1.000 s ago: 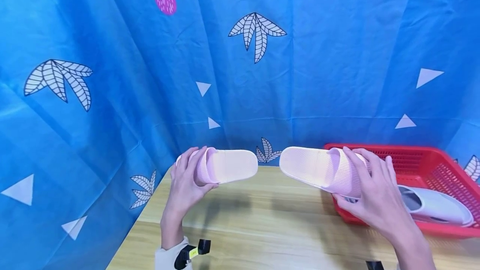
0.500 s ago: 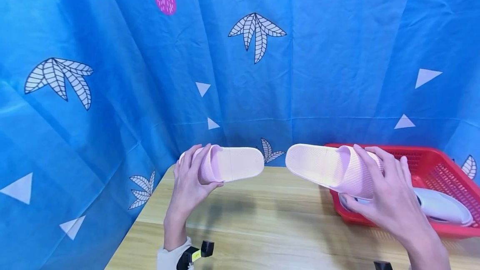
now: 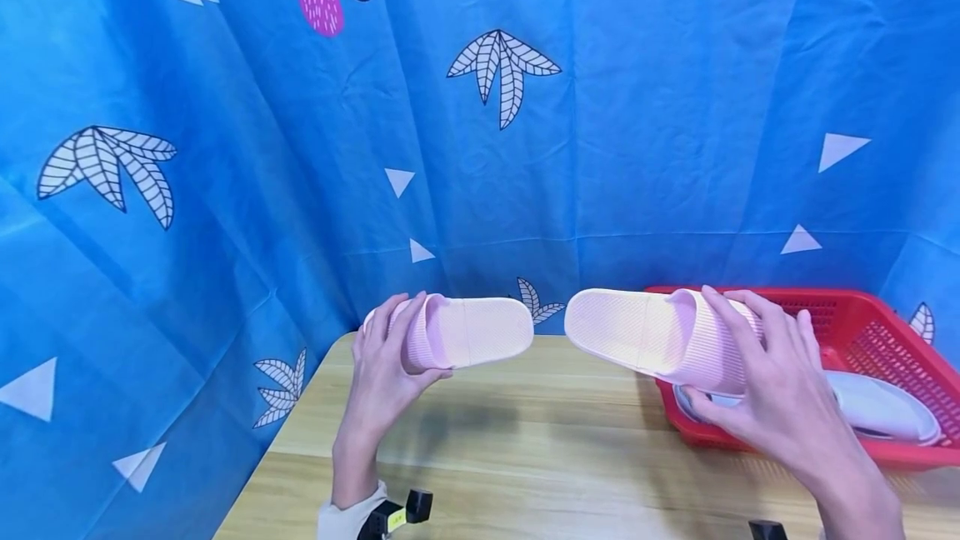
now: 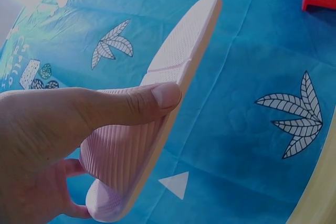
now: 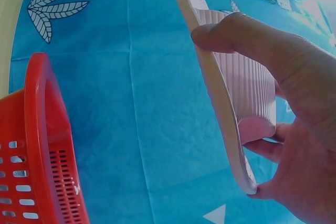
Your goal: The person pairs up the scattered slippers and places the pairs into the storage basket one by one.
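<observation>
Two pale pink slide slippers with ribbed straps are held up above the table, their heel ends facing each other with a small gap between. My left hand [image 3: 386, 382] grips the left slipper [image 3: 487, 330] around its strap end; in the left wrist view the thumb presses the edge of this slipper [image 4: 184, 45]. The right slipper [image 3: 611, 327] is gripped by my right hand [image 3: 780, 390], fingers over the strap and thumb beneath. In the right wrist view the thumb lies along the sole edge of that slipper [image 5: 223, 108]. The palms hide part of each toe end.
A red plastic basket [image 3: 862, 302] stands on the right of the wooden table [image 3: 525, 457], partly behind my right hand. Inside it lies white footwear [image 3: 881, 407]. A blue patterned curtain [image 3: 637, 107] hangs behind and to the left.
Both hands first shifted slightly right with the slippers. Since then the head view has turned a little, and the slippers now sit slightly closer together.
</observation>
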`<state>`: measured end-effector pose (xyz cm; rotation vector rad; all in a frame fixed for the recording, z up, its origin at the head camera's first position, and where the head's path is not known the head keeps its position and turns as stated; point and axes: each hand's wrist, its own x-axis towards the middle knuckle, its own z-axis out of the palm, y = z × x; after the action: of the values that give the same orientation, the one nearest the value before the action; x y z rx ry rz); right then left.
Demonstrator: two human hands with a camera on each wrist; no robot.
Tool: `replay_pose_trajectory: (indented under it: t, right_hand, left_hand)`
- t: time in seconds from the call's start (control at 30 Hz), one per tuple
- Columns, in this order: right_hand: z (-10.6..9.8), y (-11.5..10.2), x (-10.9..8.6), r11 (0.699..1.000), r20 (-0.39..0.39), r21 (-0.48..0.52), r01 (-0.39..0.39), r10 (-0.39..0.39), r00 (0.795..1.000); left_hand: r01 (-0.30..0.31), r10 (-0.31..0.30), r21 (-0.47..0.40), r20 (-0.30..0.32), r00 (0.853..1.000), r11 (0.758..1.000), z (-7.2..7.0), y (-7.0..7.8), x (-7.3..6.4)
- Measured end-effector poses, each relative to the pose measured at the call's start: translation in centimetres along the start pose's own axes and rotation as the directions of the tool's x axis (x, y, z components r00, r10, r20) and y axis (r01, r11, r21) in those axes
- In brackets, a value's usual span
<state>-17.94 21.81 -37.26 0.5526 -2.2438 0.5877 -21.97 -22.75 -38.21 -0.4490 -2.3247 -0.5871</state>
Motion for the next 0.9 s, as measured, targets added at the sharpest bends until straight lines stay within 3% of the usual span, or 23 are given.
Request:
replay_pose_trajectory:
  t: [0.3,0.9]
  right_hand:
    - [0.1,-0.1,0.0,1.000,0.007,-0.009,0.007,-0.007,1.000]
    - [-0.1,-0.3,-0.1,1.000,0.029,-0.001,0.000,0.000,1.000]
  left_hand:
    - [0.018,-0.018,-0.002,0.016,1.000,1.000,0.2,0.4,-0.1]
    - [-0.001,0.001,0.000,0.020,1.000,1.000,0.3,1.2,0.0]
